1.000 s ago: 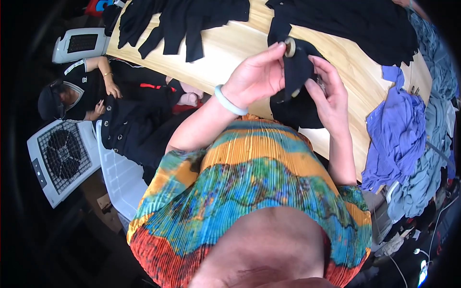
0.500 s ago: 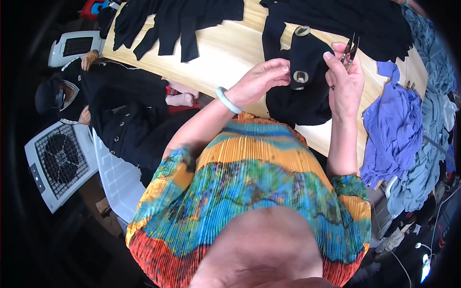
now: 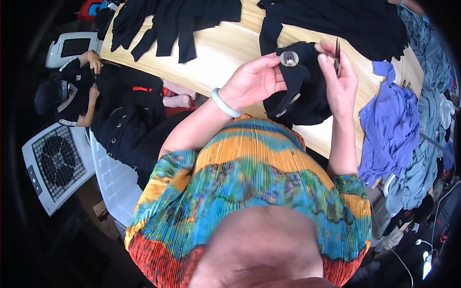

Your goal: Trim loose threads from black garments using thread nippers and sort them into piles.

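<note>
A black knit garment point(image 3: 312, 103) hangs bunched at the table's near edge. My left hand point(image 3: 254, 80), with a pale bangle at its wrist, is closed on the garment's edge. The thumb lies beside a large round button point(image 3: 289, 59) with a pale rim, whose face is turned up. Lower on the same edge, a second button point(image 3: 294, 99) shows nearly edge-on. My right hand point(image 3: 340, 84) is closed around dark thread snips point(image 3: 337, 60), their points directed away from me. Its thumb and index finger are by the right side of the garment.
On the wooden table point(image 3: 216, 50) lie black garments point(image 3: 336, 24) at the far side. Purple cloth point(image 3: 391, 127) and blue-grey cloth point(image 3: 418, 158) pile up on the right. At left, a co-worker point(image 3: 72, 91) handles dark clothing near a fan point(image 3: 60, 161).
My left hand has lifted a button and turned it face up. The right hand has shifted slightly left with the snips, now seen edge-on. The co-worker's hands have moved too.
</note>
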A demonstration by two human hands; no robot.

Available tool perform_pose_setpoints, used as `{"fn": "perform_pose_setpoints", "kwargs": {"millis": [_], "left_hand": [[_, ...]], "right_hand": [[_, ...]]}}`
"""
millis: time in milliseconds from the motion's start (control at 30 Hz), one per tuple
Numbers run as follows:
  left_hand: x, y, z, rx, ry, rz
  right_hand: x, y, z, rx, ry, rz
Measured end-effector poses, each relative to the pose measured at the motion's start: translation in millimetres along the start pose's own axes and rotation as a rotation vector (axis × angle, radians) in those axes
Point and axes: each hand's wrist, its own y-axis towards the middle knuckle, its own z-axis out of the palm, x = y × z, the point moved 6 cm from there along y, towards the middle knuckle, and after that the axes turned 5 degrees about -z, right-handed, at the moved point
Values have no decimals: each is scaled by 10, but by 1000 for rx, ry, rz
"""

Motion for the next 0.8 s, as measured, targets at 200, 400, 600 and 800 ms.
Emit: {"fn": "perform_pose_setpoints", "kwargs": {"millis": [200,400,600,800], "left_hand": [[4,28,15,18,69,54],[-19,39,42,-58,239,-30],[-10,58,-80,-65,234,-111],[55,30,29,87,173,-146]], "right_hand": [[77,-219,169,141,-88,-115],[28,-239,97,118,-130,2],[308,-193,140,243,-352,-215],[507,-126,120,287,-430,-362]]}}
